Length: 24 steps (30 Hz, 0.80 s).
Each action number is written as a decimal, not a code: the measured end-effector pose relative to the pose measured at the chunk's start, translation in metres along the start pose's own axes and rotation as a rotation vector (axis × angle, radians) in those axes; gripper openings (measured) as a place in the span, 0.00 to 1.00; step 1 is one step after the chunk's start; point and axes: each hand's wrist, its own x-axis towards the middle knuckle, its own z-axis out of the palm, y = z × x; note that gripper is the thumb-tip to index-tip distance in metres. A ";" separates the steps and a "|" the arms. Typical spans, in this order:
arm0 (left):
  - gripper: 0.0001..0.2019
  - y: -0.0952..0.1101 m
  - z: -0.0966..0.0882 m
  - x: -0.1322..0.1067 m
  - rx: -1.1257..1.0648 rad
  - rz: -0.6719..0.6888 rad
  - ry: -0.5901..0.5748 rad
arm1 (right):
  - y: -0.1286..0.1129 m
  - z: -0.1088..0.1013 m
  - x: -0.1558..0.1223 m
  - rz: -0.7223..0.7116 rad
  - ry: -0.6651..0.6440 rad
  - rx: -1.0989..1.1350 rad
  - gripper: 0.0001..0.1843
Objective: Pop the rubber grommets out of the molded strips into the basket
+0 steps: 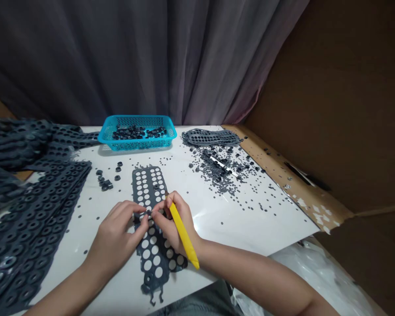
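Observation:
A dark grey rubber sheet with rows of round holes (151, 239) lies lengthwise on the white table in front of me. Over its middle, my left hand (116, 230) is closed, thumb and forefinger pinching at a small dark piece (148, 213) that the fingertips partly cover. My right hand (177, 224) meets it there, its thumb and forefinger pressed together by the same spot. A long yellow tool (184, 235) is tucked in the right hand, its wide end pointing back toward me; its working tip is hidden. One small black ring (156, 187) rests on the sheet's upper part.
Several small black rubber rings (105, 184) sit left of the sheet. A blue basket (136, 143) behind holds more. Large ring-studded rubber sheets (36, 228) cover the left side. At right are stacked punched strips (212, 137), scattered black bits (222, 175) and a white stick (224, 166).

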 end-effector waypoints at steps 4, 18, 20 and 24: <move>0.02 0.003 -0.004 0.001 -0.044 0.053 -0.051 | -0.001 -0.003 0.001 0.041 -0.042 0.039 0.17; 0.08 0.005 -0.011 0.008 -0.700 -0.527 -0.350 | -0.022 -0.020 0.008 0.344 -0.350 0.312 0.19; 0.09 0.005 -0.010 0.007 -0.716 -0.518 -0.351 | -0.022 -0.019 0.008 0.370 -0.357 0.373 0.21; 0.10 0.005 -0.009 0.007 -0.760 -0.527 -0.362 | -0.019 -0.015 0.007 0.401 -0.343 0.446 0.25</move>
